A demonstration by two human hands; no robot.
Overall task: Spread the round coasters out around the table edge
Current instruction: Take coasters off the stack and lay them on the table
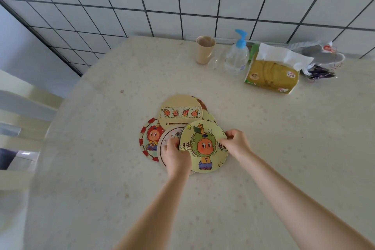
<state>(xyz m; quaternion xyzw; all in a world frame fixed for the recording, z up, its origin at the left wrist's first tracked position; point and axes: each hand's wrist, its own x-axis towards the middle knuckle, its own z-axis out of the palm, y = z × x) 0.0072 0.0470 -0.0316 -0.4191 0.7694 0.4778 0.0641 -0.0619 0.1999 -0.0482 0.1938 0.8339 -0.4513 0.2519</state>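
Observation:
Several round cartoon coasters lie overlapping in a loose pile at the middle of the table (101,168). On top is a pale green coaster (205,146) with an orange-faced figure. My left hand (175,155) grips its left edge and my right hand (236,142) pinches its right edge. Behind it lies a beige coaster (179,110) with a row of small figures. A red-rimmed coaster (150,138) shows at the left. A white coaster (169,137) is partly hidden under my left hand. More coasters peek out at the back right of the pile.
At the back by the tiled wall stand a beige cup (205,48), a clear pump bottle (237,55), a yellow tissue pack (273,73) and a bowl (330,61) with wrappers. A chair back (22,115) stands at the left table edge.

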